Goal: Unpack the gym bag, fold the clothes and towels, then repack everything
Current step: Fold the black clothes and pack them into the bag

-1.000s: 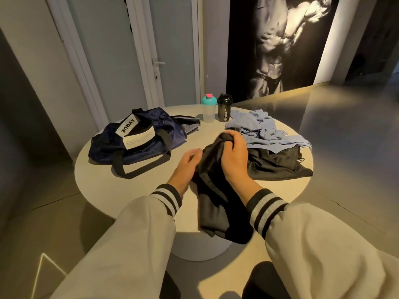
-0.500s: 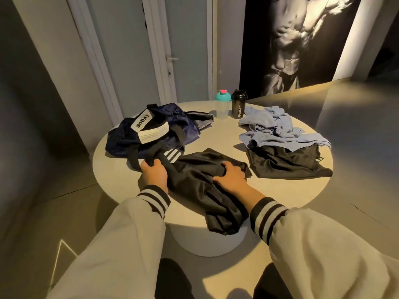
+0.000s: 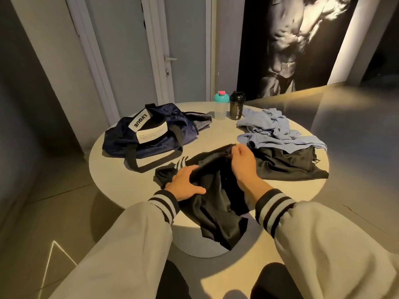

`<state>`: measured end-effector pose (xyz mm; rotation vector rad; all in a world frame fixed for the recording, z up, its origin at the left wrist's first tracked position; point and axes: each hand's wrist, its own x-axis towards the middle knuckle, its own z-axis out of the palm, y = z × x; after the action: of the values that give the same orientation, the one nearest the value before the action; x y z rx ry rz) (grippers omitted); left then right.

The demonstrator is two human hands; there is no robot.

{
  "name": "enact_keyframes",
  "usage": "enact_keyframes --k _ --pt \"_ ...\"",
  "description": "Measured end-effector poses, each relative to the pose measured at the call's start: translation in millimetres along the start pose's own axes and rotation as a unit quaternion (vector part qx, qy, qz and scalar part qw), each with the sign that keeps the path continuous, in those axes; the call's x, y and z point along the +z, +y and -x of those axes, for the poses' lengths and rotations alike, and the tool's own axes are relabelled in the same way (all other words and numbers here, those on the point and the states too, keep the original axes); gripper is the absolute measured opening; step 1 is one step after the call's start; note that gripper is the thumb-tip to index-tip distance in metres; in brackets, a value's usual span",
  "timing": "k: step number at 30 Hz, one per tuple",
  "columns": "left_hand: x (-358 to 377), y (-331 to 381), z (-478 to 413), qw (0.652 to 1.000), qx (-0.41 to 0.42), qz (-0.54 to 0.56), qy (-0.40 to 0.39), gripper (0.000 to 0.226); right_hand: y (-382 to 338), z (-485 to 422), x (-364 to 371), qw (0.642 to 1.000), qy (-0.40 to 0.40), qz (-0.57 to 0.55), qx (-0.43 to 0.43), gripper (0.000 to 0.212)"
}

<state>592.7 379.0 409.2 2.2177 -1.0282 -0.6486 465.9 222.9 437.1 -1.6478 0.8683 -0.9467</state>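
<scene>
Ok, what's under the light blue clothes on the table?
A black garment lies under the blue clothes, its near part sticking out. The rest is covered, so its full shape is hidden.

navy gym bag (image 3: 155, 134), black white-striped garment (image 3: 207, 178), pale blue towel (image 3: 272, 130)

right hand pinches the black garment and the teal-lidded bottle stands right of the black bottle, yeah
One slip: the head view shows the teal-lidded bottle standing left of the black bottle. The right hand does pinch the black garment.
</scene>
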Motion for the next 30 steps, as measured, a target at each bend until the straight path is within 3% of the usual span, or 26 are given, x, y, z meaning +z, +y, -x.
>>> enact_keyframes --k 3,5,7,11,13,15,18,20,25,26,28,30 --pt "-3.0 -0.9 -3.1 0.999 0.049 -0.015 0.010 0.056 -18.1 -4.3 -2.4 0.996 0.013 0.007 -0.083 0.026" --pt "-3.8 -1.2 -1.6 0.998 0.059 0.007 0.007 0.045 -16.1 -7.9 -0.4 0.996 -0.059 0.022 -0.069 0.046" --pt "-4.4 -4.2 -1.8 0.999 0.033 0.035 0.019 0.045 1.1 -10.4 3.2 0.984 -0.119 0.112 -0.072 0.066" --pt "-3.9 -15.1 -2.9 0.989 -0.021 -0.031 0.141 0.031 34.4 -8.1 1.8 0.956 -0.100 0.264 -0.074 0.072" --pt "-2.2 -16.6 -0.3 0.979 -0.007 -0.065 0.195 0.017 38.4 -2.8 0.0 0.930 -0.159 0.330 -0.031 0.070" --pt "1.9 -9.7 3.8 0.982 -0.009 -0.076 0.171 0.007 37.4 -1.6 -0.9 0.886 -0.247 0.392 0.001 0.077" --pt "10.5 5.5 1.0 0.990 -0.006 -0.133 0.044 0.041 26.4 -3.4 -4.6 0.870 -0.279 0.406 -0.003 0.093" --pt "14.6 12.9 -4.5 0.990 -0.012 -0.135 0.024 0.060 10.8 -3.6 -10.4 0.881 -0.281 0.380 0.003 0.094" --pt "19.4 23.5 -14.5 0.997 0.030 -0.076 0.007 0.082 -0.1 5.7 -25.3 0.868 -0.361 0.313 0.139 0.048" --pt "19.3 24.2 -15.8 0.997 0.047 -0.053 0.018 0.083 3.9 5.8 -26.9 0.883 -0.345 0.293 0.120 0.052" --pt "19.5 21.9 -17.4 0.995 0.080 0.015 0.056 0.082 10.3 0.3 -29.1 0.916 -0.271 0.297 0.020 0.079" --pt "21.4 16.9 -19.0 0.990 0.104 0.053 0.078 0.068 14.7 -6.4 -28.3 0.915 -0.214 0.338 -0.058 0.104"
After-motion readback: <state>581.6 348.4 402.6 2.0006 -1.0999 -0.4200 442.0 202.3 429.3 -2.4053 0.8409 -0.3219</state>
